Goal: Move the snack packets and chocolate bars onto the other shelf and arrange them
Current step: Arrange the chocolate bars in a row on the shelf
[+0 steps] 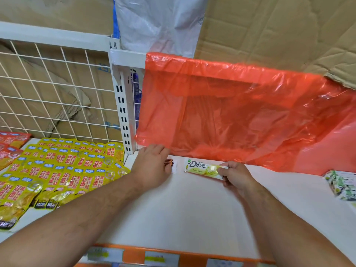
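Observation:
A white and yellow Dove chocolate bar lies on the white shelf near its back. My right hand pinches the bar's right end. My left hand lies flat over a second bar, brown with a white end, whose right tip alone shows. On the neighbouring shelf to the left, rows of yellow snack packets overlap each other.
An orange plastic bag hangs over the back of the shelf just above the bars. A white slotted post and wire grid divide the shelves. A green-patterned packet lies at the right. Red packets sit far left.

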`<control>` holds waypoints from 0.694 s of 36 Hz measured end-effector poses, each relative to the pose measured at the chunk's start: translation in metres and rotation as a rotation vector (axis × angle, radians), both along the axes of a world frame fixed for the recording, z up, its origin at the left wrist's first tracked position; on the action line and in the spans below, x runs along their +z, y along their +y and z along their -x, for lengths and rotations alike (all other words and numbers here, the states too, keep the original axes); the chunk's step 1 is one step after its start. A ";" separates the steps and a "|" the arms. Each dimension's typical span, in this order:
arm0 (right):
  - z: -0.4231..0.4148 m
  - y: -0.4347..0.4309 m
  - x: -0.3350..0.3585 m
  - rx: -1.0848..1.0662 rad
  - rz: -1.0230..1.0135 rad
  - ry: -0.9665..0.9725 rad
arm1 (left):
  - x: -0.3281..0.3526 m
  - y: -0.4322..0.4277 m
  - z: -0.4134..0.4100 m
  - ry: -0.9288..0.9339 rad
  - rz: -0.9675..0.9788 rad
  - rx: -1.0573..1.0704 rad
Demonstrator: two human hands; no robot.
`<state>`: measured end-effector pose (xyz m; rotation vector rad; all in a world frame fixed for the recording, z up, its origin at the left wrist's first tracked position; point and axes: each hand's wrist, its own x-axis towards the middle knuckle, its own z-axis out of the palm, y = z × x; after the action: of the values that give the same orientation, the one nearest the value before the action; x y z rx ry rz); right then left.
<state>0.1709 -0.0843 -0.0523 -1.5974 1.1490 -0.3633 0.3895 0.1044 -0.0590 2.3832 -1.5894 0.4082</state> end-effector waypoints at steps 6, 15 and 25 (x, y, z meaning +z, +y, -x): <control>-0.007 -0.012 -0.005 0.032 0.058 0.109 | -0.003 -0.001 0.021 0.026 -0.002 0.016; -0.025 -0.015 -0.003 0.090 0.332 0.336 | -0.006 0.003 0.042 0.093 0.003 0.078; -0.028 -0.021 -0.008 0.088 0.357 0.378 | -0.003 0.010 0.055 0.106 -0.067 0.146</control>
<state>0.1985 -0.1050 -0.0603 -2.0871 1.3442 -0.2202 0.3349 0.1145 -0.0625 2.5352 -1.4096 0.2546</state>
